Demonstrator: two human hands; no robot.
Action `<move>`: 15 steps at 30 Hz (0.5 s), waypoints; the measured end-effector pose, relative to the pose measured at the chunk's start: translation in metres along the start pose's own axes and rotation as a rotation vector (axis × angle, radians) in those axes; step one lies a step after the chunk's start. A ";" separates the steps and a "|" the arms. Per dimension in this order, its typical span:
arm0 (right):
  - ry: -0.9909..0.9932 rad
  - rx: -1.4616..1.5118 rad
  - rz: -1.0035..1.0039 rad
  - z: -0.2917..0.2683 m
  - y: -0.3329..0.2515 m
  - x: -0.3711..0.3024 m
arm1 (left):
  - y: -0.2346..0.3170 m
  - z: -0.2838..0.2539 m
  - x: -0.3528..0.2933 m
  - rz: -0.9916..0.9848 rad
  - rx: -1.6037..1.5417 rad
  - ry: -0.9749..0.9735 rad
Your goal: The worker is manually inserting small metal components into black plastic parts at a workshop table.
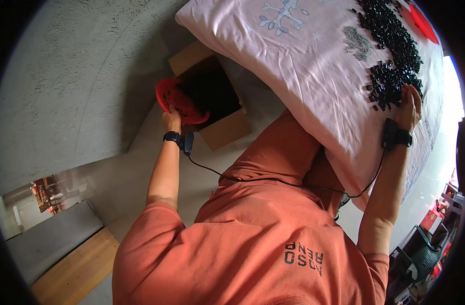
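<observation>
My left hand (171, 120) grips the rim of a red plastic bowl (188, 109), its thumb over the edge. The bowl tilts over an open cardboard box (225, 136), and a few dark bits show inside it. Deep shadow and dark contents fill the box, so I cannot make out what lies in it. On the pink cloth (298, 66) at the right, small black plastic pieces (390, 40) lie in a long heap. My right hand (409, 107) rests at the near end of that heap, fingers stretched out against the pieces.
A small pile of thin silvery pieces (356, 43) lies left of the black heap. Another red dish (423, 24) is at the cloth's far right. A black cable (273, 179) joins my two wrist straps across my lap. A rough grey wall (75, 76) stands at the left.
</observation>
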State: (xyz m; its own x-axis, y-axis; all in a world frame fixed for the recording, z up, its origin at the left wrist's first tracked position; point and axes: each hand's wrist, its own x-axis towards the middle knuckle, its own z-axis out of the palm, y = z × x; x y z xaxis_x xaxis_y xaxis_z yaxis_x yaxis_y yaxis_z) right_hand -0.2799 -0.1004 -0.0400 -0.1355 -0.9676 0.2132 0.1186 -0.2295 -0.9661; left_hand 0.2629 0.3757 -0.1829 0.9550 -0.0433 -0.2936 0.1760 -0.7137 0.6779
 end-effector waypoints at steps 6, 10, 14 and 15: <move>-0.017 0.040 0.012 0.001 0.003 0.002 | 0.015 -0.001 0.007 0.273 0.511 0.200; 0.001 0.031 0.019 -0.001 -0.001 0.000 | 0.051 -0.001 -0.022 0.317 0.616 0.223; -0.001 0.045 0.020 0.001 0.002 0.001 | 0.063 -0.012 -0.034 0.321 0.634 0.225; -0.001 0.046 0.019 0.001 0.002 0.001 | 0.063 -0.014 -0.034 0.327 0.628 0.237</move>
State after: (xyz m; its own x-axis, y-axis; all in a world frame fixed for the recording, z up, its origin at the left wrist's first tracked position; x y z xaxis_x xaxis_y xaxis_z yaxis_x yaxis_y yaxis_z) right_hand -0.2783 -0.1020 -0.0418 -0.1316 -0.9720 0.1949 0.1665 -0.2155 -0.9622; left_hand 0.2452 0.3423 -0.1206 0.9736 -0.2204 0.0585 -0.2273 -0.9584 0.1726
